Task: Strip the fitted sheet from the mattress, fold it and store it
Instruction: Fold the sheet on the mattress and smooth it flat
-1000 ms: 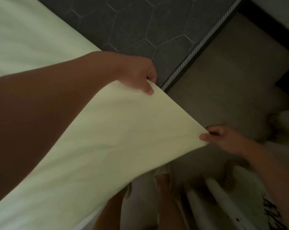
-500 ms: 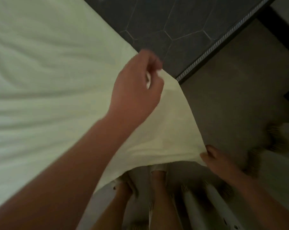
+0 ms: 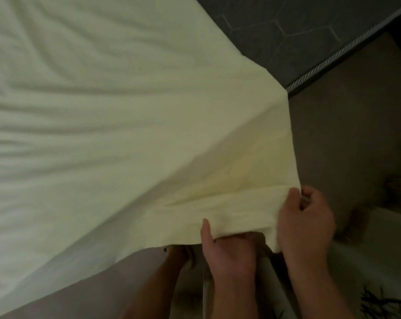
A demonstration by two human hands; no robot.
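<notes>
A pale yellow fitted sheet (image 3: 125, 134) spreads over the left and centre of the frame, leaving the dark quilted mattress (image 3: 298, 31) and its piped edge (image 3: 328, 58) bare at upper right. Open floor (image 3: 344, 123) runs down the right side to a fringed rug (image 3: 367, 261). At lower centre, both hands grip the sheet's near hem: the left hand (image 3: 229, 256) pinches it with the thumb on top, and the right hand (image 3: 307, 224) clasps the corner just beside it.

At three o'clock I see the dull brown floor (image 3: 346, 116), and toward five o'clock a pale rug (image 3: 379, 256) lies on it, with a dark tufted fringe (image 3: 356, 223) along its edge and a black scribbled print (image 3: 383, 303) near the corner.
</notes>
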